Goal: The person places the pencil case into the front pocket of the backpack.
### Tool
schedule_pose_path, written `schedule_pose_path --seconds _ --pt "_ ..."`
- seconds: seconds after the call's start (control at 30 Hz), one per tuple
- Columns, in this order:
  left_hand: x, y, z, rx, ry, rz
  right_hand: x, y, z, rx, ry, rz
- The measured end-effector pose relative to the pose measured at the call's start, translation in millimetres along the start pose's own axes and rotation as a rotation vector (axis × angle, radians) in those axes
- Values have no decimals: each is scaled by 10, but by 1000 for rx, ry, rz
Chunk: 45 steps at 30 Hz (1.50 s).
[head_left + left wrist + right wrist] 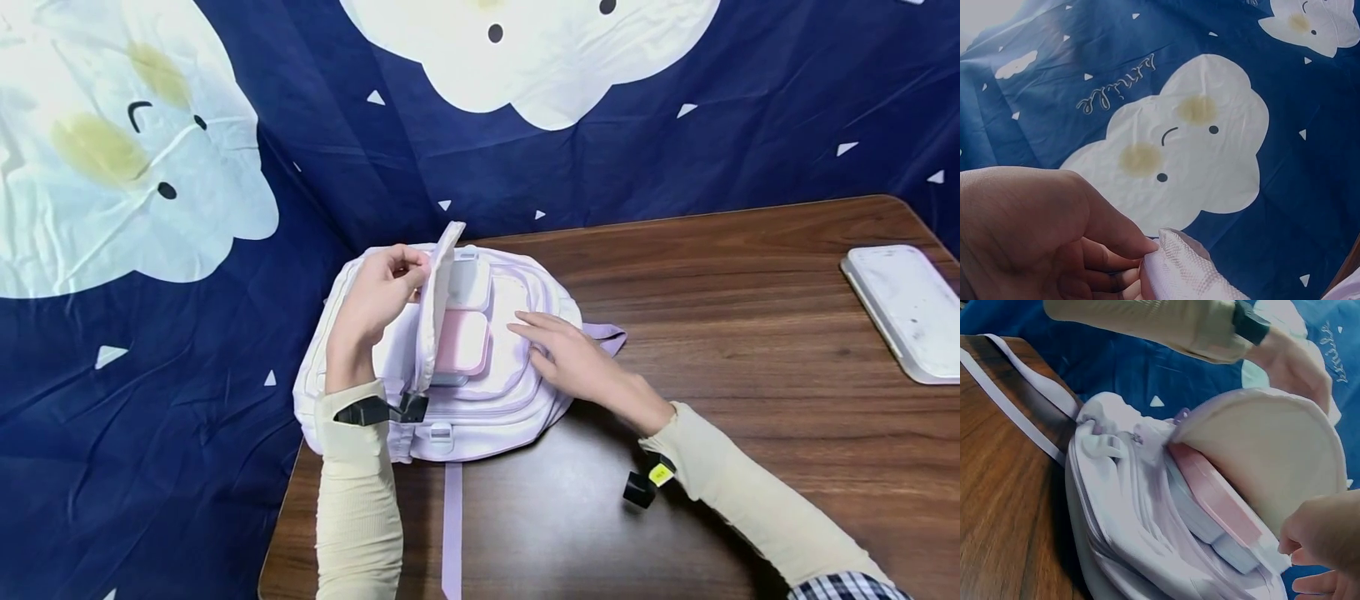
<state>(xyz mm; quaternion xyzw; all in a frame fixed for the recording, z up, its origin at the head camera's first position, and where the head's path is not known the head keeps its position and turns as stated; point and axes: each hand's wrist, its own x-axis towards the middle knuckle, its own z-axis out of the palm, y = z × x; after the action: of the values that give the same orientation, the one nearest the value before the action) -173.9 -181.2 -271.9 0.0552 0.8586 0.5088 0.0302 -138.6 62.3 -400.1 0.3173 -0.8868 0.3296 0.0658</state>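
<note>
A pale lilac backpack (495, 437) lies on the table with its front pocket unzipped. Between thumb and fingers, my left hand (375, 292) pinches the edge of the pocket flap (433, 321) and holds it upright; the left wrist view shows this pinch on the flap's edge (1179, 269). Inside the pocket are a pink box (465, 342) and a whitish box (471, 283), with another pale box (1197, 515) beneath the pink one in the right wrist view. Over the pocket's right side, my right hand (566, 354) has its fingers extended and holds nothing; whether it touches the fabric is unclear.
A white rectangular case (911, 312) sits at the table's right edge. A lilac strap (452, 533) trails from the backpack toward the near side of the wooden table (720, 333). Dark blue cloth (322, 108) with cloud prints hangs behind and to the left.
</note>
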Motion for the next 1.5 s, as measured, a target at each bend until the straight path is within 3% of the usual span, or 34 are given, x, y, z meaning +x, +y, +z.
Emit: schedule_pose_path --seconds 0.17,0.53,1.0,1.5 --pt "-5 -17 -13 -4 -4 -8 -68 82 -77 27 48 52" --pt "-29 -36 -29 -16 -1 -1 -155 254 -276 47 216 72" --pt "-37 -58 -50 -20 -3 -7 -274 422 -511 30 270 151" --pt "-51 -67 -65 -30 1 -8 -459 653 -797 -13 389 211"
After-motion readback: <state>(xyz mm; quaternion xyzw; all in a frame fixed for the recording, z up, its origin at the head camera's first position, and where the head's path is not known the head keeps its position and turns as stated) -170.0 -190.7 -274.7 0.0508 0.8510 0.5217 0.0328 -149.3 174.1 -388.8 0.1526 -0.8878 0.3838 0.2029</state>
